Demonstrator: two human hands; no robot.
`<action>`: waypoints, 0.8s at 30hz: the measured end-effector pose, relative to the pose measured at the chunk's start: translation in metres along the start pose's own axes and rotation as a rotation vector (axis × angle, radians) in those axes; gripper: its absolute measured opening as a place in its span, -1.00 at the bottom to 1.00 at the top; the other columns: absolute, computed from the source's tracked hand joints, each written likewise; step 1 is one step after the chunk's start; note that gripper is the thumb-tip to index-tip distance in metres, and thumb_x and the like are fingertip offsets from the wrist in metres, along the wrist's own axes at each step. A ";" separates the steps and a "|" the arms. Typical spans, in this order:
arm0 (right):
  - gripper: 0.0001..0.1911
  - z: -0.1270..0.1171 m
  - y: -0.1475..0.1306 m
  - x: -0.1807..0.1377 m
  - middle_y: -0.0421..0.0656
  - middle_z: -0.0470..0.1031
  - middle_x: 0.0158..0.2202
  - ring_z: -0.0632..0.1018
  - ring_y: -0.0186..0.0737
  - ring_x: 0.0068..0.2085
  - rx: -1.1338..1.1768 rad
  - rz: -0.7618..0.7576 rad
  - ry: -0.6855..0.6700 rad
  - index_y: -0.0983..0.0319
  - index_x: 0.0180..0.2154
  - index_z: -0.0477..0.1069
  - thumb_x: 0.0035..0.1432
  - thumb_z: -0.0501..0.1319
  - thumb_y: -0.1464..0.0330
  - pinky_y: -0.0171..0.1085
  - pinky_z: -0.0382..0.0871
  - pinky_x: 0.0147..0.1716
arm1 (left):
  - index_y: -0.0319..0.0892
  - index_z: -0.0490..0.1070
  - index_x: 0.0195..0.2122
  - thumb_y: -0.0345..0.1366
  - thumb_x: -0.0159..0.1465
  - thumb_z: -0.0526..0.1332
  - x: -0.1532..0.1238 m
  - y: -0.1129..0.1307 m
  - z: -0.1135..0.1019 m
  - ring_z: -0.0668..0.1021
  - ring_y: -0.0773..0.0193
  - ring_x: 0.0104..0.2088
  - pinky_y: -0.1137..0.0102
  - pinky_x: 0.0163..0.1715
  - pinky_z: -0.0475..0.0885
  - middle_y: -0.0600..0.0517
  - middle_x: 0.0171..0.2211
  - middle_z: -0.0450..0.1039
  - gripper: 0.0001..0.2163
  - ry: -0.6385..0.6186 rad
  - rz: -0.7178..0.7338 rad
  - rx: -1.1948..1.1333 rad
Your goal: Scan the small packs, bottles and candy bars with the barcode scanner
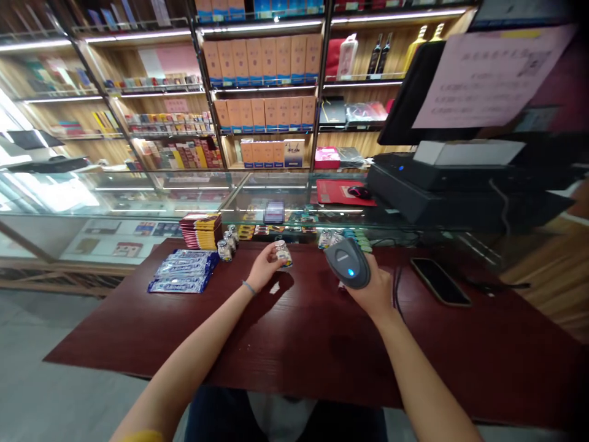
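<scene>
The left hand [262, 269] pinches a small jar [282, 252], cap up, in its fingers; to their right, apart, the right hand [376, 290] grips a scanner [348, 264], head leftward.

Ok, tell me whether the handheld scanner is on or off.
It appears on: a blue light glows on the scanner, held in the right hand.

Small jar [283, 253] left of blue-lit dark scanner [348, 263]

No lettering reads clearly (pink notice [490, 80] included).
</scene>
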State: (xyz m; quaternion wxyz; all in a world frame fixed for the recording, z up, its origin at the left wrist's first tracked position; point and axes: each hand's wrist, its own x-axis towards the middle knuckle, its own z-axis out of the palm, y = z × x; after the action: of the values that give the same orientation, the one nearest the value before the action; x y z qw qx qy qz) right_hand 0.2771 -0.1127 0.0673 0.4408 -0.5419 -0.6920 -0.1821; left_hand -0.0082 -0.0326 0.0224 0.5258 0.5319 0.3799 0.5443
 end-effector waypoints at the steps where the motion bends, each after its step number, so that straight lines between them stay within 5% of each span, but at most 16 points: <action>1: -0.57 0.000 0.006 0.000 -0.13 0.55 -0.51 0.59 -0.06 -0.50 -0.005 0.019 0.031 0.26 -0.04 0.39 0.05 0.25 0.24 -0.26 0.39 -0.50 | -0.15 0.40 0.11 -0.32 0.06 0.46 0.007 -0.005 0.011 0.61 0.11 -0.08 0.15 0.03 0.50 -0.08 -0.07 0.56 -0.44 0.001 0.006 -0.007; 12: -0.56 -0.002 0.033 0.003 -0.03 0.61 -0.37 0.66 0.01 -0.37 0.010 0.270 0.174 0.23 -0.04 0.34 0.10 0.32 0.18 -0.22 0.46 -0.42 | -0.14 0.40 -0.14 -0.42 0.11 0.41 0.055 -0.041 0.105 0.59 0.11 -0.05 0.13 0.10 0.43 -0.07 -0.12 0.56 -0.68 -0.020 0.093 0.093; 19: -0.57 0.003 0.038 0.003 -0.09 0.59 -0.40 0.63 -0.04 -0.40 0.044 0.334 0.248 0.20 -0.10 0.35 0.05 0.34 0.14 -0.24 0.45 -0.44 | -0.19 0.46 -0.08 -0.53 0.11 0.37 0.070 -0.054 0.124 0.54 0.18 -0.14 0.25 -0.05 0.48 -0.05 -0.16 0.50 -0.66 0.037 0.178 0.425; 24: -0.57 0.001 0.038 0.004 -0.09 0.58 -0.40 0.63 -0.03 -0.36 0.078 0.359 0.236 0.20 -0.10 0.34 0.04 0.35 0.16 -0.21 0.48 -0.40 | -0.18 0.44 -0.05 -0.52 0.12 0.36 0.079 -0.073 0.124 0.54 0.20 -0.17 0.29 -0.09 0.46 -0.03 -0.18 0.50 -0.64 -0.004 0.180 0.443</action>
State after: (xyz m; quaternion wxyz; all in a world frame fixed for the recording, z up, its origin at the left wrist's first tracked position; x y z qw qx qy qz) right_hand 0.3116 -0.0966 0.0615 0.5646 -0.6140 -0.5346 -0.1360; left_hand 0.1346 0.0383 -0.0165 0.3465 0.6669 0.4402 0.4913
